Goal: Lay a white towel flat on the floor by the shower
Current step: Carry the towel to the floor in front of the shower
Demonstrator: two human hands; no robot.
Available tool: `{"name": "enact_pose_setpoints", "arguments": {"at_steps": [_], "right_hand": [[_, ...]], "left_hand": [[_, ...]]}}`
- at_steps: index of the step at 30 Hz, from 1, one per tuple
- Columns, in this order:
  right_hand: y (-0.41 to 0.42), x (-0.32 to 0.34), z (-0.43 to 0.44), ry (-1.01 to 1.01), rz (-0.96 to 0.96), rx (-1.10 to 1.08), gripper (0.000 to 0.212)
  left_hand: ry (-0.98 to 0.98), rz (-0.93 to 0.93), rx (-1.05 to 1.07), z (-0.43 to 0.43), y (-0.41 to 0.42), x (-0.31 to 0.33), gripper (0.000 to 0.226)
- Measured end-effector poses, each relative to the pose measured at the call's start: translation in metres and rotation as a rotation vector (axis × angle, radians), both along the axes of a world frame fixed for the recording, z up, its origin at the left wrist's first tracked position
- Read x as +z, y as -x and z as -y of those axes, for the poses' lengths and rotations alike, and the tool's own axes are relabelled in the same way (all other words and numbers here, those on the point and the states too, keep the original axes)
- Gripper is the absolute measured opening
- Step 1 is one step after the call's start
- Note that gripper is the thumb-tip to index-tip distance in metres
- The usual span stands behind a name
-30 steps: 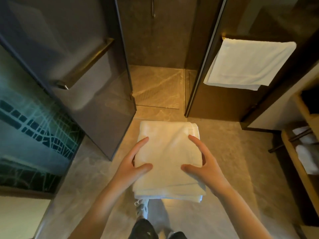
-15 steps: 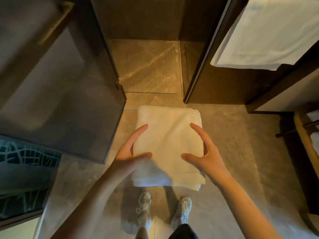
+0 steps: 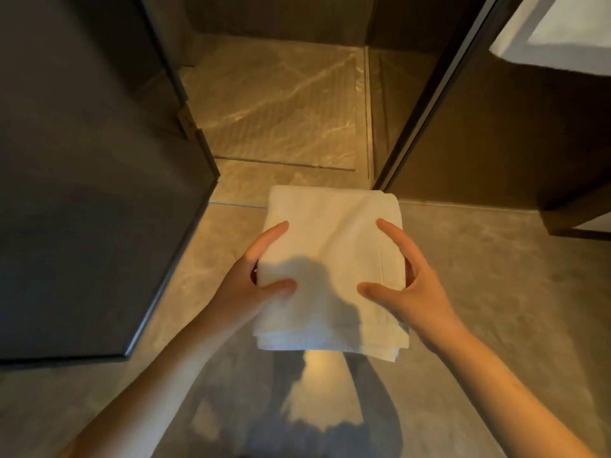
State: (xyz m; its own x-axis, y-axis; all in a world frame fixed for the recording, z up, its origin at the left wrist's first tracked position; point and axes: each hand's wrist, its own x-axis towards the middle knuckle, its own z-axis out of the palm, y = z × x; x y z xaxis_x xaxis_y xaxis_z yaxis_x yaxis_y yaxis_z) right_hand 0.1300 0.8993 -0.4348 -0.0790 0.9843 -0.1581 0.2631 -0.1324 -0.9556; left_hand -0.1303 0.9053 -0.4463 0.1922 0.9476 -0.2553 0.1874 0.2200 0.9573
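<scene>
A folded white towel (image 3: 334, 256) is held in the air above the grey floor, in front of the shower entrance. My left hand (image 3: 251, 285) grips its left edge, thumb on top and fingers underneath. My right hand (image 3: 413, 285) grips the right edge the same way. The towel stays folded in several layers. Its far edge reaches over the shower threshold (image 3: 281, 163). A shadow of my arms and the towel falls on the floor below.
An open dark glass shower door (image 3: 99, 193) stands at the left. A dark frame post (image 3: 426, 104) and wall panel are at the right. Another white towel (image 3: 562, 38) hangs at the top right. The marbled shower floor (image 3: 281, 104) lies ahead.
The view has tilted down and moved closer to the floor. My feet have left the view. Both hands still hold the folded towel the same way.
</scene>
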Motion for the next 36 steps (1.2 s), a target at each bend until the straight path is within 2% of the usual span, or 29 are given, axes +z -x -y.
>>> {"name": "enact_pose_setpoints", "arguments": {"at_steps": [8,11,15,19,27,33,34,36], "right_hand": [[-0.008,-0.252,-0.039,-0.050,-0.026,-0.003,0.083],[-0.009,-0.330,-0.038,-0.040,-0.028,-0.004,0.083],[-0.016,-0.399,-0.028,-0.003,-0.051,-0.028,0.082],[-0.025,-0.439,-0.019,0.081,-0.049,-0.045,0.083],[-0.025,-0.482,-0.010,0.175,0.012,-0.011,0.087],[-0.027,-0.502,-0.012,0.171,0.075,0.027,0.091],[-0.028,-0.504,-0.013,0.170,0.100,0.047,0.092],[-0.030,-0.507,-0.013,0.175,0.211,0.109,0.092]], "left_hand": [[-0.017,0.073,-0.012,-0.042,-0.005,-0.255,0.079],[-0.017,0.082,-0.032,-0.043,-0.006,-0.332,0.080],[-0.001,0.084,-0.055,-0.036,-0.012,-0.404,0.081],[0.072,0.098,-0.087,-0.026,-0.022,-0.442,0.080],[0.188,0.089,-0.178,-0.015,-0.017,-0.472,0.083],[0.161,0.002,-0.184,-0.018,-0.014,-0.486,0.085],[0.153,-0.050,-0.187,-0.017,-0.014,-0.488,0.085],[0.092,-0.324,-0.201,-0.014,-0.015,-0.492,0.085]]}}
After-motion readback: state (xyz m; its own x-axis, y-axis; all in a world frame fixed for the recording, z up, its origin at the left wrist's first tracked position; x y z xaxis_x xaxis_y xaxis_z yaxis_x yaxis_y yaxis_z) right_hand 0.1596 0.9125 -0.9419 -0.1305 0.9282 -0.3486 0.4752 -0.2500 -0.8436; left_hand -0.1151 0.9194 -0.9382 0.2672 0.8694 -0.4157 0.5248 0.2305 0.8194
